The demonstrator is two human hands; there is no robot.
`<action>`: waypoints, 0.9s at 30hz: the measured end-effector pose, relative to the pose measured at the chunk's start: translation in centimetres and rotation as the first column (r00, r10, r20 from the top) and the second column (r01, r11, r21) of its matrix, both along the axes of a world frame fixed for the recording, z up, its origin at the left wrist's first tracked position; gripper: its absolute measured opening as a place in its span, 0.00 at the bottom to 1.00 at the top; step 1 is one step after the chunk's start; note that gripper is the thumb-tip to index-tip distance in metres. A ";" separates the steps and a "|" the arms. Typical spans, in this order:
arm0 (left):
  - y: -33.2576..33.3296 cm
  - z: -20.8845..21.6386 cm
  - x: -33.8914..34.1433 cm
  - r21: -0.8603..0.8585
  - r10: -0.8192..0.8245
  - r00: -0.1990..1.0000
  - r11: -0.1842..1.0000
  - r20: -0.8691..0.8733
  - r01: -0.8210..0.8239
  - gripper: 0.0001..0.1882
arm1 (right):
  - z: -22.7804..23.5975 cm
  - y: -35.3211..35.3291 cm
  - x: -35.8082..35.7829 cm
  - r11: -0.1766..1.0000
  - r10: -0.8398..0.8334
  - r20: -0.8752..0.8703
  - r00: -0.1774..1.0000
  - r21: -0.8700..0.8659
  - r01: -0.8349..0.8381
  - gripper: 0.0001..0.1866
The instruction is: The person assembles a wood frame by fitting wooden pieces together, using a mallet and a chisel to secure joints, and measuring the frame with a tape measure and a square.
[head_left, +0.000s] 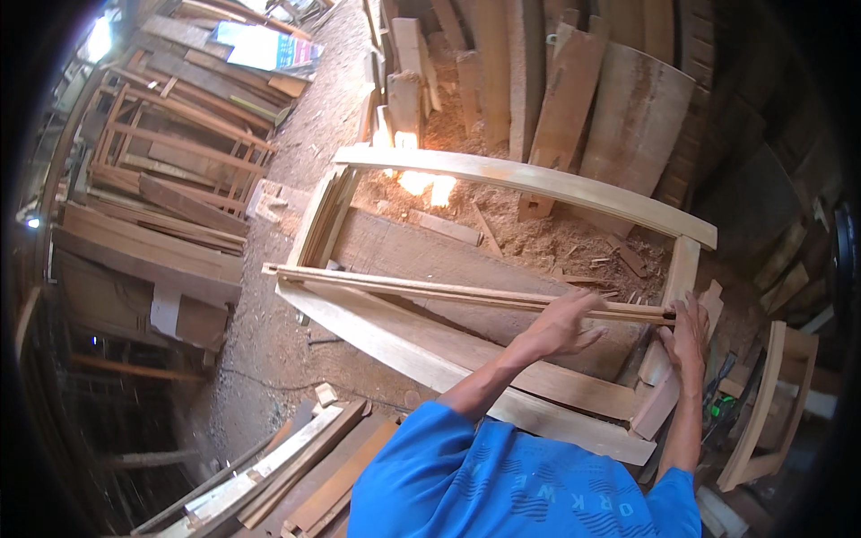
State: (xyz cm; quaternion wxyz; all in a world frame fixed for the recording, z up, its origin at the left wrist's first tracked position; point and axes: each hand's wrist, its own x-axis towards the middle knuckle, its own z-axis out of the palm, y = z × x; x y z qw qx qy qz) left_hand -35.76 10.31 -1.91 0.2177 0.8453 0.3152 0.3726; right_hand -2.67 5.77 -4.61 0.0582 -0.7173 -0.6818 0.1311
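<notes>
A long grooved wooden strip (421, 287) lies slantwise across a pale wooden frame (529, 175). My left hand (560, 325) is over the strip, right of its middle, with fingers apart and slightly blurred. At the strip's right end, my right hand (686, 330) has its fingers bent around the end, against the frame's right side piece (683, 269). The frame's near rail (466, 377) passes under my left forearm. Part of the joint at the strip's right end is hidden by my right fingers.
A wide board (404, 242) lies beneath the frame among wood shavings (511, 238). Planks (628, 117) lean at the back. Stacked frames (179, 134) stand at left, with timber (296, 475) near my left side. A small frame (762, 403) and a green-black tool (720, 406) are at right.
</notes>
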 end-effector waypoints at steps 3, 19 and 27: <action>-4.3 -2.1 -6.1 -0.920 0.287 0.946 0.390 0.149 0.027 0.21 | -2.0 -0.2 0.9 0.996 0.063 0.058 0.996 0.064 -0.066 0.34; -0.9 -11.1 -21.1 -0.969 0.953 -0.206 0.240 0.224 0.057 0.10 | -2.0 -0.6 0.1 0.999 -0.050 0.064 0.997 -0.005 0.050 0.28; 3.1 -8.8 -21.2 -0.846 0.864 -0.223 0.494 0.452 0.202 0.18 | -3.8 -2.6 3.0 0.992 -0.107 0.242 0.964 -0.037 0.120 0.37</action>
